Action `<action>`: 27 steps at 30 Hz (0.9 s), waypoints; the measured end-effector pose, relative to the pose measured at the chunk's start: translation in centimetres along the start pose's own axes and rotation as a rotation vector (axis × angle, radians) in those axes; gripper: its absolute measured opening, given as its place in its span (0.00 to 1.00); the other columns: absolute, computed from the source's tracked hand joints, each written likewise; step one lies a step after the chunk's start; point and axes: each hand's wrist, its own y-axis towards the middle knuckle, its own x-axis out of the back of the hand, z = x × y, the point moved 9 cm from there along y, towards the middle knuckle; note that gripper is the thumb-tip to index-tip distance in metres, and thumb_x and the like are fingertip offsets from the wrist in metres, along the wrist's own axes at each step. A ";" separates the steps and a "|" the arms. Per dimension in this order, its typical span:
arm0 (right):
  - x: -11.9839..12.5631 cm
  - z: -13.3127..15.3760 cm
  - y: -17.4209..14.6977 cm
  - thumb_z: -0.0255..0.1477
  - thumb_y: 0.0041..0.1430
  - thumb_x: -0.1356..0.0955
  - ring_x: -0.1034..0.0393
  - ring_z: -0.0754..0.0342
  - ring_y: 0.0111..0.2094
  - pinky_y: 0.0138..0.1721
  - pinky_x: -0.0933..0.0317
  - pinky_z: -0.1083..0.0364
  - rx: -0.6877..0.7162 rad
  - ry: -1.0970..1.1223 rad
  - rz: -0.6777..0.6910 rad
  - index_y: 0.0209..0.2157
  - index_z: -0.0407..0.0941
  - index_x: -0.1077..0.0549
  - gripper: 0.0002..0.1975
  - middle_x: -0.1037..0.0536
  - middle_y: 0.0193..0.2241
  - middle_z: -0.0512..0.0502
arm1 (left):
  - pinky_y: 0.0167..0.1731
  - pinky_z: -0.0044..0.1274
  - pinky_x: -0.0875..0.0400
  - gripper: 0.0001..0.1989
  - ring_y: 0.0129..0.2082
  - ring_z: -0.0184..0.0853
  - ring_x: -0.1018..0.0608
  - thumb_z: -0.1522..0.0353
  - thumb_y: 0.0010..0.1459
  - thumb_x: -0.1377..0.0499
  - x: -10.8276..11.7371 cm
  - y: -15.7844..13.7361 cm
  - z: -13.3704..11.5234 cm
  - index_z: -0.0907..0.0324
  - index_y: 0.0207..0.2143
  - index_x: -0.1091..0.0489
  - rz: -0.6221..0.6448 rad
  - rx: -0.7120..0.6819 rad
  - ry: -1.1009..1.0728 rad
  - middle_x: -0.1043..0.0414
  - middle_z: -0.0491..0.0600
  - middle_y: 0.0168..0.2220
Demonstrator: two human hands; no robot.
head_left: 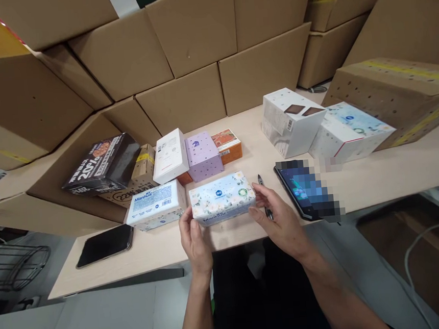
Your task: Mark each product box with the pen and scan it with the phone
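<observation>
A pale blue floral tissue pack marked Manhua lies between my two hands near the table's front edge. My left hand grips its left end, thumb toward me. At the opposite end, my right hand has its thumb and fingers around the corner. Touching distance to the left is another Manhua tissue pack, its side with small print facing up. A black pen lies partly hidden behind my right hand.
Behind stand a white box, a purple box and an orange box. A black carton is at left, a phone before it. Right are a handheld device, a white carton and cardboard boxes.
</observation>
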 end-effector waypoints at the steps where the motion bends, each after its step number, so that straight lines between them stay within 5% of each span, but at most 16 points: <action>1: -0.1 0.0 0.0 0.41 0.64 0.34 0.30 0.45 0.53 0.52 0.32 0.45 -0.003 -0.003 0.007 0.63 0.51 0.38 0.27 0.29 0.57 0.40 | 0.57 0.31 0.34 0.22 0.57 0.41 0.28 0.54 0.66 0.48 0.0 0.0 -0.1 0.56 0.55 0.33 0.007 -0.009 0.026 0.30 0.54 0.55; 6: -0.6 0.3 0.7 0.40 0.67 0.38 0.34 0.44 0.59 0.58 0.37 0.40 0.027 -0.083 0.013 0.65 0.50 0.42 0.27 0.32 0.60 0.40 | 0.60 0.36 0.37 0.18 0.61 0.43 0.32 0.56 0.66 0.50 0.5 -0.1 -0.6 0.57 0.46 0.28 -0.015 -0.114 0.040 0.31 0.55 0.56; 9: 0.3 1.4 1.3 0.38 0.68 0.40 0.43 0.39 0.64 0.63 0.45 0.36 0.099 -0.297 -0.137 0.64 0.44 0.40 0.27 0.36 0.62 0.34 | 0.61 0.39 0.38 0.19 0.62 0.45 0.33 0.57 0.66 0.51 0.8 -0.2 -0.9 0.58 0.34 0.28 -0.039 -0.154 -0.033 0.32 0.55 0.56; 12: 1.0 2.1 0.8 0.40 0.66 0.38 0.35 0.39 0.57 0.57 0.37 0.38 0.082 -0.380 -0.251 0.62 0.41 0.37 0.27 0.32 0.55 0.30 | 0.60 0.40 0.37 0.19 0.60 0.45 0.30 0.54 0.66 0.50 0.6 -0.1 -0.4 0.58 0.42 0.28 -0.037 -0.094 -0.137 0.30 0.56 0.55; 16: -0.9 1.4 -0.8 0.40 0.68 0.40 0.25 0.47 0.42 0.44 0.28 0.45 -0.007 -0.205 -0.046 0.63 0.45 0.38 0.26 0.24 0.46 0.38 | 0.60 0.37 0.37 0.29 0.60 0.44 0.29 0.48 0.65 0.50 -0.5 0.3 1.0 0.58 0.59 0.36 0.061 0.035 -0.204 0.32 0.58 0.59; 22: -3.0 -0.1 -1.3 0.40 0.69 0.42 0.30 0.46 0.56 0.56 0.34 0.42 -0.069 -0.055 0.122 0.64 0.46 0.42 0.26 0.29 0.58 0.37 | 0.46 0.30 0.27 0.29 0.42 0.39 0.21 0.47 0.65 0.52 -0.5 0.1 1.6 0.61 0.43 0.24 0.121 0.024 -0.175 0.23 0.55 0.43; 27: -3.5 -0.2 -0.9 0.39 0.69 0.43 0.38 0.47 0.63 0.62 0.40 0.43 -0.053 -0.009 0.145 0.65 0.46 0.42 0.26 0.37 0.65 0.39 | 0.40 0.29 0.26 0.29 0.37 0.36 0.21 0.47 0.65 0.52 -0.6 -0.1 1.4 0.61 0.42 0.23 0.136 0.006 -0.167 0.22 0.55 0.42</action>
